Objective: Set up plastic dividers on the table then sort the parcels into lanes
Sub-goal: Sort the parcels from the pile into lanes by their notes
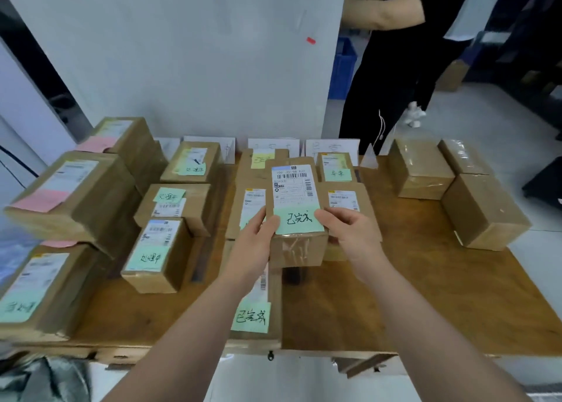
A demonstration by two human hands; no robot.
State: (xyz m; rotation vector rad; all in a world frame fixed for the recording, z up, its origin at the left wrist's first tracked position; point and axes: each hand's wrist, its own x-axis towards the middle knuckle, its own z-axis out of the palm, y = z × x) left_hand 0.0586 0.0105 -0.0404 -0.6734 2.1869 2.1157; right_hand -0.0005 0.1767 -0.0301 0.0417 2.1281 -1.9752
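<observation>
Brown cardboard parcel (296,188) sits over the middle of the wooden tabletop (425,280), held at its near end from both sides; the left hand (258,237) curls round its left edge with the thumb on top; the right hand (349,231) grips the right edge the same way; a green note (299,220) with handwriting lies on its top below a shipping label; more labelled parcels lie in rows beneath and to the left, the pink-noted stack (70,194) farthest left; plain boxes (483,210) stand apart at the right; white cards (273,144) lean along the back edge; a person (395,67) in black stands behind.
</observation>
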